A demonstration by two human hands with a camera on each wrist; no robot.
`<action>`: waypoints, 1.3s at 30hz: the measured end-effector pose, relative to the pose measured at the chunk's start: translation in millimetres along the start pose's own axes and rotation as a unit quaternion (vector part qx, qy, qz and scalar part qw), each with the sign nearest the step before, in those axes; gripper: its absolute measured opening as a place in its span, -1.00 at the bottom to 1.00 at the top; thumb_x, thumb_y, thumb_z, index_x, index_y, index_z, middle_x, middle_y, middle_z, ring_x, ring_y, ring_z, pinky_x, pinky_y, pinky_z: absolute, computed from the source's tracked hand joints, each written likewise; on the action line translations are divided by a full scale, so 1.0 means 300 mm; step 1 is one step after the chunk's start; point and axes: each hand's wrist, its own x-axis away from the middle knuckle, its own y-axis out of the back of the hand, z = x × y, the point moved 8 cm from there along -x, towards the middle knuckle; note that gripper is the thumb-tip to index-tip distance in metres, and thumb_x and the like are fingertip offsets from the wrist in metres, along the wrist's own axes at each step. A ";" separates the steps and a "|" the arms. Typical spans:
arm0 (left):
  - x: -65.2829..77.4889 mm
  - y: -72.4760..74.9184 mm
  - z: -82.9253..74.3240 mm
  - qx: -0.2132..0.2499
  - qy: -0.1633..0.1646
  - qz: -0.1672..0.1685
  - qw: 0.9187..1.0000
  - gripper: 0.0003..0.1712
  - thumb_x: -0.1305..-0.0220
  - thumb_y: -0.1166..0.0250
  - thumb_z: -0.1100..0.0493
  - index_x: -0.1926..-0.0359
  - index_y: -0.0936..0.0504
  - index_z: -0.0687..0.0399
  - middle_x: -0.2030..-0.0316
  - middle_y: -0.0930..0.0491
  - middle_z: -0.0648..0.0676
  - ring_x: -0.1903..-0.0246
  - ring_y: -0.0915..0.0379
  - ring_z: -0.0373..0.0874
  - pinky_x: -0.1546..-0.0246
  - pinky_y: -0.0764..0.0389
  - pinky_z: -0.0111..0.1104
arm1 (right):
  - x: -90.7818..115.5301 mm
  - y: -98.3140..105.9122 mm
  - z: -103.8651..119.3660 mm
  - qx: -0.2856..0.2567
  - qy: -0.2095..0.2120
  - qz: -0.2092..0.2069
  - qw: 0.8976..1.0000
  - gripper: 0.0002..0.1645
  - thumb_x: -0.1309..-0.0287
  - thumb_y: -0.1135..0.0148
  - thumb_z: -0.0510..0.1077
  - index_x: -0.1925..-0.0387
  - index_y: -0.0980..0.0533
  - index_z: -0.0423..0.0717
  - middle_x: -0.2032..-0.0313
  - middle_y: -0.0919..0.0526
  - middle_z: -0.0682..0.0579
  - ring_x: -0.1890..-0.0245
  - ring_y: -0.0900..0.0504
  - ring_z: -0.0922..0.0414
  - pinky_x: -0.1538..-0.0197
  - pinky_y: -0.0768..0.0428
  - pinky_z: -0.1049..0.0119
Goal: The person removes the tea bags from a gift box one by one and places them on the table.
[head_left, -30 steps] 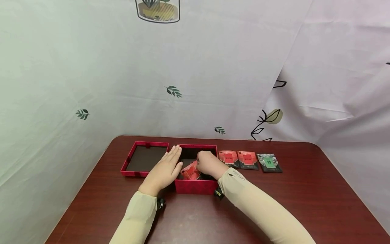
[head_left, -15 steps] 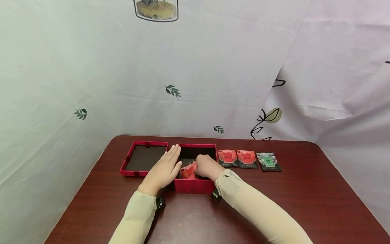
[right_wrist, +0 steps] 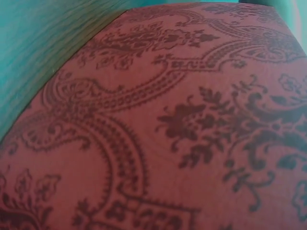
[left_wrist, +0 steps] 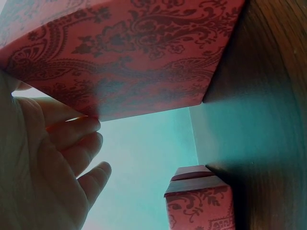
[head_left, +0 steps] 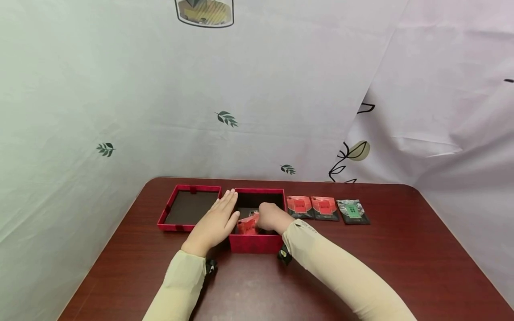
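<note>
A red patterned box [head_left: 256, 244] with a dark inside stands on the table in the head view; its wall fills most of the right wrist view. Inside lies a red tea sachet [head_left: 247, 225], tilted, its right part hidden behind my right hand [head_left: 274, 218]. That hand reaches over the box's right side with curled fingers and holds the sachet by its right edge; the fingertips are hidden. My left hand [head_left: 212, 224] lies along the box's left rim with straight fingers, touching the wall. In the left wrist view the left fingers [left_wrist: 79, 148] show beside the patterned wall.
Left of the box lies its red-edged lid [head_left: 190, 207], inside up. Two red sachets [head_left: 300, 206] and a green-and-black sachet [head_left: 353, 211] lie in a row to the right. A white printed cloth [head_left: 257, 89] hangs behind the wooden table [head_left: 257, 285].
My right hand has moved slightly down and left within the box, and the red sachet there has turned and shifted a little left. My left hand stays at the rim.
</note>
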 end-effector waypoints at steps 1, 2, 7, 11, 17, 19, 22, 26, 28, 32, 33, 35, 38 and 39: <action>0.000 0.001 0.000 0.000 0.000 -0.001 1.000 -0.31 -0.58 -0.02 0.03 -0.54 -0.14 0.29 -0.55 -0.07 0.23 -0.56 0.11 0.07 -0.51 -0.03 0.02 | 0.000 -0.001 -0.001 -0.003 -0.002 0.005 1.000 -0.67 -0.10 -0.36 -0.32 0.70 -0.48 -0.11 0.69 -0.46 0.07 0.64 -0.36 0.17 0.47 -0.39 0.34; -0.001 0.002 -0.001 0.001 -0.001 -0.001 1.000 -0.31 -0.58 -0.03 0.03 -0.54 -0.14 0.30 -0.55 -0.07 0.23 -0.56 0.11 0.07 -0.51 -0.03 0.03 | -0.001 -0.003 -0.001 -0.005 -0.002 0.009 1.000 -0.68 -0.10 -0.36 -0.32 0.70 -0.51 -0.12 0.70 -0.49 0.05 0.65 -0.38 0.17 0.47 -0.40 0.34; -0.001 0.004 -0.002 0.002 -0.004 -0.005 1.000 -0.30 -0.58 -0.02 0.02 -0.54 -0.14 0.31 -0.55 -0.07 0.24 -0.56 0.09 0.08 -0.50 -0.05 0.06 | -0.001 -0.012 0.001 -0.019 -0.002 0.029 0.999 -0.73 -0.13 -0.37 -0.34 0.65 -0.60 -0.17 0.68 -0.57 0.00 0.65 -0.47 0.16 0.47 -0.46 0.34; -0.002 0.003 -0.001 0.004 -0.004 -0.008 1.000 -0.31 -0.57 -0.04 0.04 -0.53 -0.15 0.33 -0.55 -0.07 0.25 -0.55 0.08 0.09 -0.49 -0.06 0.07 | -0.006 -0.013 -0.004 -0.045 0.000 0.032 0.998 -0.72 -0.13 -0.39 -0.33 0.67 -0.60 -0.22 0.72 -0.55 -0.02 0.69 -0.50 0.15 0.50 -0.45 0.36; -0.003 0.002 0.001 0.007 0.003 -0.006 1.000 -0.31 -0.57 -0.05 0.05 -0.53 -0.15 0.32 -0.55 -0.06 0.23 -0.55 0.09 0.08 -0.50 -0.05 0.06 | -0.013 -0.020 -0.020 -0.136 -0.021 0.036 0.990 -0.50 -0.11 -0.39 -0.35 0.83 -0.40 -0.10 0.78 -0.51 -0.01 0.75 -0.57 0.19 0.51 -0.62 0.35; -0.003 0.002 0.000 0.007 0.003 -0.005 1.000 -0.31 -0.57 -0.05 0.05 -0.54 -0.16 0.31 -0.55 -0.06 0.23 -0.55 0.09 0.08 -0.50 -0.05 0.05 | -0.014 -0.023 -0.022 -0.161 -0.025 0.041 0.986 -0.42 -0.14 -0.38 -0.36 0.85 -0.31 -0.03 0.79 -0.49 0.01 0.76 -0.55 0.21 0.51 -0.64 0.33; -0.002 0.003 -0.001 0.007 0.001 -0.006 1.000 -0.31 -0.57 -0.05 0.06 -0.53 -0.16 0.32 -0.55 -0.06 0.23 -0.55 0.08 0.08 -0.50 -0.05 0.06 | -0.011 -0.024 -0.019 -0.188 -0.022 0.045 0.981 -0.39 -0.16 -0.35 -0.35 0.85 -0.26 0.00 0.77 -0.50 0.00 0.76 -0.54 0.21 0.54 -0.64 0.33; -0.001 0.004 -0.002 0.007 0.000 -0.003 1.000 -0.31 -0.58 -0.03 0.04 -0.53 -0.16 0.32 -0.55 -0.07 0.24 -0.55 0.09 0.08 -0.50 -0.05 0.05 | -0.002 -0.020 -0.013 -0.225 -0.012 0.045 0.973 -0.57 -0.20 -0.32 -0.34 0.72 -0.41 -0.07 0.70 -0.57 -0.03 0.72 -0.56 0.20 0.54 -0.65 0.33; 0.000 0.005 -0.002 0.006 -0.001 -0.003 1.000 -0.31 -0.58 -0.02 0.04 -0.53 -0.16 0.32 -0.55 -0.07 0.24 -0.55 0.09 0.08 -0.50 -0.05 0.05 | 0.000 -0.019 -0.012 -0.248 -0.008 0.042 0.968 -0.71 -0.21 -0.31 -0.34 0.60 -0.49 -0.13 0.64 -0.59 -0.05 0.69 -0.58 0.18 0.52 -0.68 0.31; 0.002 0.005 -0.001 0.007 -0.002 -0.003 1.000 -0.32 -0.58 -0.03 0.05 -0.54 -0.15 0.32 -0.55 -0.07 0.24 -0.55 0.09 0.08 -0.50 -0.06 0.06 | 0.000 -0.020 -0.012 -0.294 -0.002 0.034 0.955 -0.88 -0.21 -0.28 -0.35 0.44 -0.53 -0.23 0.58 -0.60 -0.08 0.64 -0.62 0.16 0.47 -0.72 0.26; 0.002 0.005 -0.001 0.007 -0.003 -0.004 1.000 -0.32 -0.58 -0.03 0.05 -0.53 -0.15 0.32 -0.55 -0.07 0.24 -0.55 0.09 0.08 -0.50 -0.06 0.06 | 0.000 -0.019 -0.012 -0.302 0.000 0.031 0.953 -0.89 -0.21 -0.28 -0.36 0.43 -0.53 -0.24 0.56 -0.60 -0.09 0.64 -0.62 0.16 0.46 -0.73 0.25; 0.001 0.004 -0.001 0.006 -0.005 -0.005 1.000 -0.32 -0.58 -0.02 0.04 -0.53 -0.15 0.32 -0.55 -0.08 0.24 -0.55 0.07 0.09 -0.50 -0.06 0.06 | 0.001 -0.017 -0.011 -0.315 0.005 0.023 0.949 -0.90 -0.21 -0.27 -0.36 0.42 -0.53 -0.25 0.55 -0.60 -0.10 0.63 -0.62 0.15 0.45 -0.73 0.25; -0.001 0.002 -0.001 0.002 -0.009 -0.007 1.000 -0.31 -0.58 -0.01 0.04 -0.53 -0.15 0.34 -0.54 -0.08 0.25 -0.54 0.05 0.12 -0.49 -0.08 0.07 | 0.009 -0.004 -0.008 -0.320 0.016 0.003 0.947 -0.94 -0.23 -0.25 -0.35 0.38 -0.56 -0.29 0.50 -0.60 -0.10 0.62 -0.61 0.15 0.43 -0.73 0.25; -0.001 0.002 -0.001 0.002 -0.009 -0.007 1.000 -0.31 -0.58 -0.01 0.04 -0.53 -0.15 0.33 -0.54 -0.08 0.25 -0.54 0.05 0.13 -0.49 -0.08 0.07 | 0.012 0.002 -0.007 -0.319 0.020 -0.005 0.947 -0.94 -0.23 -0.25 -0.35 0.36 -0.57 -0.30 0.49 -0.61 -0.10 0.61 -0.60 0.14 0.43 -0.73 0.25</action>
